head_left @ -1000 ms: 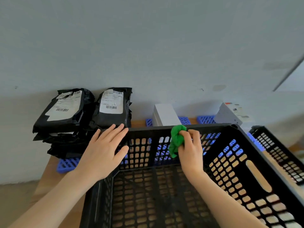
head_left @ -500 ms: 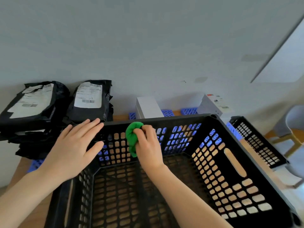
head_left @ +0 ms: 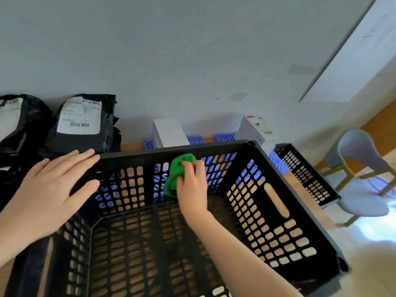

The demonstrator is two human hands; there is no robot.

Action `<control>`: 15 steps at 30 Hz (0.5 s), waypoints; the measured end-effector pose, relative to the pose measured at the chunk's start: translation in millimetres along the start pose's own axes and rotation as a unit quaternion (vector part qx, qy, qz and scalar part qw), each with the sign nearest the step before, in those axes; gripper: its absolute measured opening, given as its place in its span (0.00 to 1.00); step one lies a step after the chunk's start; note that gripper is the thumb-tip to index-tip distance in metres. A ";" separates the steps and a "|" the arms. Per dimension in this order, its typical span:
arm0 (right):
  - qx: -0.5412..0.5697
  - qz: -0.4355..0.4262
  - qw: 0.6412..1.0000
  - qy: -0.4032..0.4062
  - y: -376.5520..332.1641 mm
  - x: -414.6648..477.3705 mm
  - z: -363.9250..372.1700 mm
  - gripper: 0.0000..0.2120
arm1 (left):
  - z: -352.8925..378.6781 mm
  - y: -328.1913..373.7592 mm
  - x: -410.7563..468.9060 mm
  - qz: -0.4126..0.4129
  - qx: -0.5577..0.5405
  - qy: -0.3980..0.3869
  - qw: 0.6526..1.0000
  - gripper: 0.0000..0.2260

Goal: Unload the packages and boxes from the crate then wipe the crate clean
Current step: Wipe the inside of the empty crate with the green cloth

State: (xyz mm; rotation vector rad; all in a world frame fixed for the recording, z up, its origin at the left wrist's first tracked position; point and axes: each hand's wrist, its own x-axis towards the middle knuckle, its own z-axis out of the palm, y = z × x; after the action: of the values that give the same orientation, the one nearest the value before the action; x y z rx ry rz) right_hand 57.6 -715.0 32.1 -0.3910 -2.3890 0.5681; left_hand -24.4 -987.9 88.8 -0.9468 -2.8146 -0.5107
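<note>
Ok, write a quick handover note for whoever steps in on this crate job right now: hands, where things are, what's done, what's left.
Left hand: open, flat on the crate's far-left corner, steadying it.
Right hand: shut on the green cloth, pressed to the inside of the far wall.
Black packages are stacked to the left against the wall; white boxes stand behind the crate.
Done: the crate looks empty.
Left: wiping under way; the other walls and floor probably still need a pass.
</note>
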 end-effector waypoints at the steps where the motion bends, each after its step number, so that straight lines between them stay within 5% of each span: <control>1: -0.002 -0.038 0.999 -0.024 -0.9 -2.1 4.6 0.13 | 1.2 -2.0 0.2 0.000 -0.002 -0.004 1.000 0.30; 6: -0.017 -0.039 0.999 -0.014 28.0 12.7 -14.3 0.15 | 12.7 -13.1 1.2 0.012 -0.013 -0.010 1.000 0.31; 8: -0.007 0.075 0.997 0.033 40.0 23.8 -31.9 0.15 | 15.2 -16.1 1.5 0.011 -0.025 -0.008 1.000 0.30; 11: -0.003 0.300 0.947 0.113 66.1 51.2 -53.8 0.08 | 14.2 -16.4 2.1 0.010 -0.028 -0.002 1.000 0.29; 15: -0.015 0.260 0.960 0.104 62.8 56.4 -56.0 0.07 | 19.4 -23.7 4.2 0.006 -0.040 -0.003 0.999 0.28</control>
State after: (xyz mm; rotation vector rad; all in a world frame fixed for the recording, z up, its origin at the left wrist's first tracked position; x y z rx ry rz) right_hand 60.0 -621.0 69.9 -1.0556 -2.0882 0.6789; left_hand -42.4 -996.3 65.1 -0.9802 -2.8122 -0.6237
